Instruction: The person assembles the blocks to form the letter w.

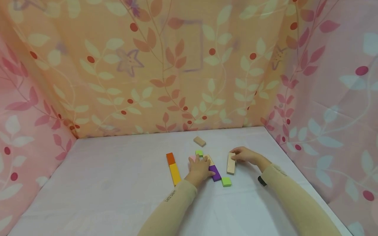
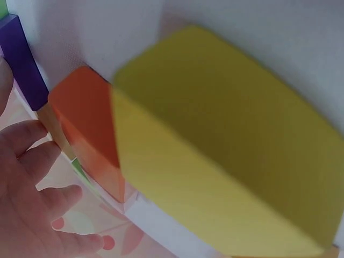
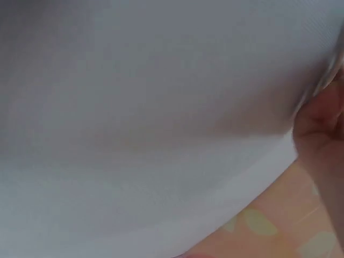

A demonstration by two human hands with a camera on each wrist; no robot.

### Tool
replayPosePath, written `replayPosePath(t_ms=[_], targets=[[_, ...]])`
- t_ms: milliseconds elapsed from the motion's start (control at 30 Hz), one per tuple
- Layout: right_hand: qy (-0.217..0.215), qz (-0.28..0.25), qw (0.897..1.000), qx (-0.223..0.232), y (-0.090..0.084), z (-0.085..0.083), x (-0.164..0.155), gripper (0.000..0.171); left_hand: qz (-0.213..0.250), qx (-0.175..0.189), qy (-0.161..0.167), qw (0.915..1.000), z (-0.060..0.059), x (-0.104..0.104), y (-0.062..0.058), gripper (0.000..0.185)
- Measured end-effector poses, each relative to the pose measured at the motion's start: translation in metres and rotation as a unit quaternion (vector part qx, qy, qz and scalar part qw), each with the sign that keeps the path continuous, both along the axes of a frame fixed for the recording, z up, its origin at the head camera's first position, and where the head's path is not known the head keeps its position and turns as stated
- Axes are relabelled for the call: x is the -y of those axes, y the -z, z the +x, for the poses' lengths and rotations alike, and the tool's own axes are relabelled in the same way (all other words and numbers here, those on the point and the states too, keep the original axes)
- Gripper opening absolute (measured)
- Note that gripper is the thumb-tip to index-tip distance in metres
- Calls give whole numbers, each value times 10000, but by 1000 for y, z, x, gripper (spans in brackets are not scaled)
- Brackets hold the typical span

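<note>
My left hand point(image 1: 198, 170) is spread over a cluster of blocks, fingers apart and mostly straight. Its thumb is at a purple block point(image 1: 215, 173); a pale wooden piece point(image 1: 211, 160) lies just beyond that block, partly covered by the fingers. A pink block point(image 1: 192, 158) and a light green block point(image 1: 199, 152) show by the fingertips. My right hand point(image 1: 246, 154) pinches a plain wooden block point(image 1: 231, 165) near its far end. In the right wrist view, curled fingers point(image 3: 321, 115) appear at the right edge; little of the block shows there.
Left of the cluster, an orange block point(image 1: 170, 159) and a yellow block point(image 1: 175, 173) lie end to end. Another light green block point(image 1: 226, 182) sits nearer me, and a plain wooden block point(image 1: 199, 141) farther back. Patterned cloth walls point(image 1: 165, 65) enclose the white table point(image 1: 97, 183).
</note>
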State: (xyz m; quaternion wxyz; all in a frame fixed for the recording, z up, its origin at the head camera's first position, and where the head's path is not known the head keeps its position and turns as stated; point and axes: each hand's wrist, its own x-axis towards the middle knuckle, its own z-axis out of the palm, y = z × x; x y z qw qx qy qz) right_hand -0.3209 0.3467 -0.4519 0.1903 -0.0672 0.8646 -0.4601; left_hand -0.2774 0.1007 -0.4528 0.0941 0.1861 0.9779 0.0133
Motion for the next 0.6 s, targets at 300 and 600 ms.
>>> replayPosePath(t_ms=[300, 600], targets=[[352, 779, 9963, -53, -4, 11, 10, 47, 79, -17, -4, 10000, 1, -2, -4, 66], [209, 857, 9961, 74, 0, 10, 10, 42, 76, 59, -64, 9999, 0, -1, 0, 66]])
